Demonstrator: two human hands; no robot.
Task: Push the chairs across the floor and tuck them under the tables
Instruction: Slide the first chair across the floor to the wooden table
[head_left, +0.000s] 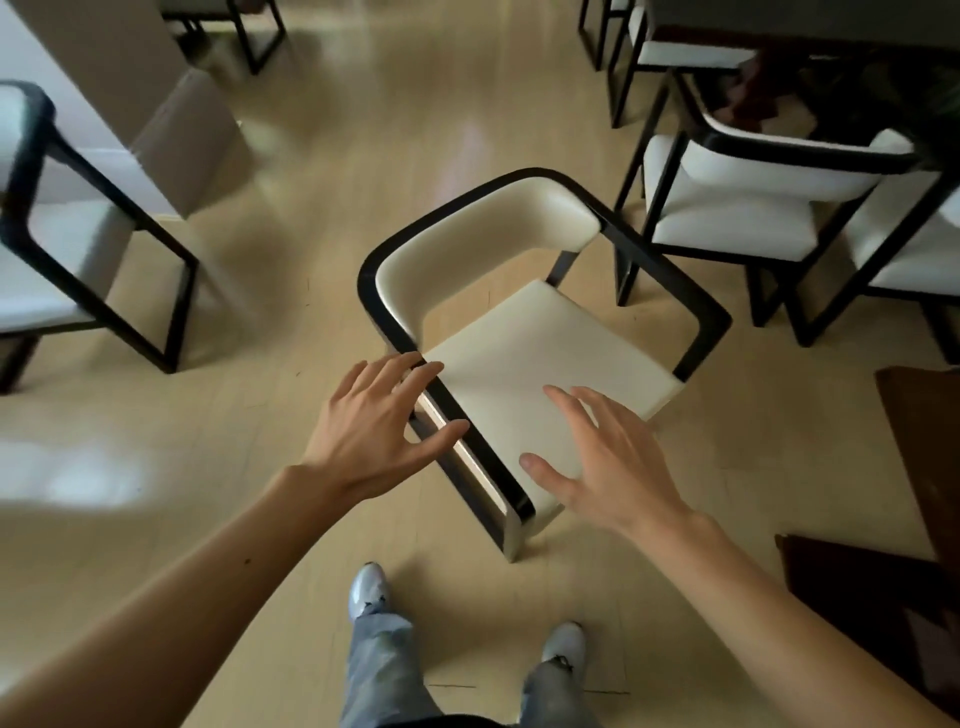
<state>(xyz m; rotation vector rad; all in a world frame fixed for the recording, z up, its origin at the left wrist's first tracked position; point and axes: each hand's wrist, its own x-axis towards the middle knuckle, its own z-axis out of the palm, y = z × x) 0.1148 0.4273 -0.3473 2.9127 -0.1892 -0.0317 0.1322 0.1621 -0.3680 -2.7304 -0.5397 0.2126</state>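
Note:
A cream-seated chair (540, 358) with a black frame stands alone in the middle of the wooden floor, its backrest on the far side. My left hand (379, 421) hovers with fingers spread just over the chair's near left armrest, fingertips at the rail. My right hand (608, 462) is spread above the front of the seat cushion. Neither hand grips anything. A dark table (841, 31) stands at the top right, with a white chair (753, 208) beside it.
Another black-framed chair (62, 244) stands at the left by a white wall and pillar (171, 114). More chairs (924, 244) crowd the right side near the table. A dark wooden piece of furniture (919, 519) sits at the lower right. My feet (369, 592) are just behind the chair.

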